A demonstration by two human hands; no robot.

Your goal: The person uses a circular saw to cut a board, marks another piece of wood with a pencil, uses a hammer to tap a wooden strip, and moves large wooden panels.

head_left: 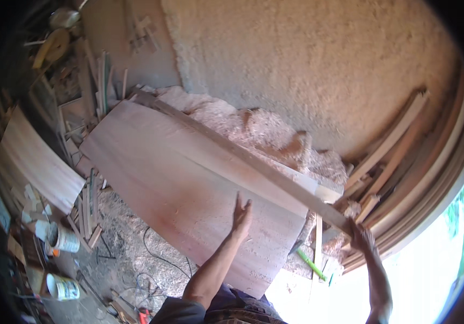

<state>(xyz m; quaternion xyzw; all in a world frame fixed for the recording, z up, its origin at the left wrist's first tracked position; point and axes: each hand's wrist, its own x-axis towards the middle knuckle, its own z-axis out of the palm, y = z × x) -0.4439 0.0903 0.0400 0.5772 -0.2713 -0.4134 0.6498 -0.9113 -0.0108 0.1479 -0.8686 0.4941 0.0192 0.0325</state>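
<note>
A wide wooden panel (151,156) lies in front of me, its surface pale and dusty. Over its near right part is my left hand (241,218), with fingers apart and holding nothing; whether it touches the panel I cannot tell. My right hand (362,238) is closed around the near end of a long narrow wooden board (259,167). This board runs along the panel's far edge toward the back left. The fingers of my right hand are partly hidden at the board's end.
Behind the panel, wood shavings (267,127) are heaped against a rough wall (318,65). Long planks (388,146) lean at the right. White buckets (61,287), a dark cable (159,256) and scrap wood occupy the left floor. A green-handled tool (312,263) rests near the panel's right edge.
</note>
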